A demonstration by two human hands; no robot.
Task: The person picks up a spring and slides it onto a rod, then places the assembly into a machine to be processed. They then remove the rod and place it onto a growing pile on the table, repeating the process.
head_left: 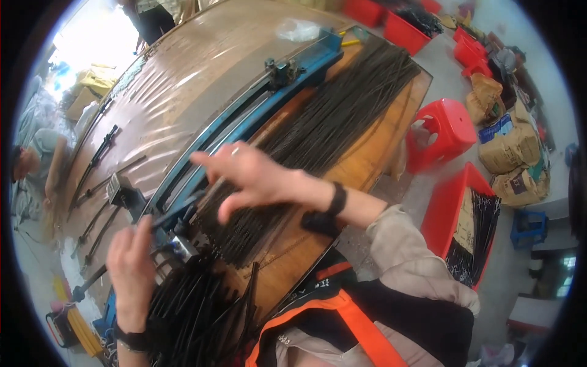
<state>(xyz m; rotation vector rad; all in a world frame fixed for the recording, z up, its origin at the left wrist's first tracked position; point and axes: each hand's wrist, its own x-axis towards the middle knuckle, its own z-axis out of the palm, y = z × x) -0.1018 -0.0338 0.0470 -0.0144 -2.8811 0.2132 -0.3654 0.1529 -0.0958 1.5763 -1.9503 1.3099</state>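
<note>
My right hand, with a ring on one finger, reaches left over a blue metal rail. Its index finger and thumb are spread apart, and nothing shows between them. My left hand is raised beside the rail's near end, fingers stretched upward, with no held thing visible. Between the hands sits a metal clamp with dark levers, blurred in part. Under my right forearm lies a thick bundle of long dark springs or rods. A pile of black tubes lies close to my left wrist.
A second clamp block sits farther up the rail. Thin black rods lie on the plastic-covered table. Right of the table stand a red stool and a red bin of black parts. Other people are at the far edge and left.
</note>
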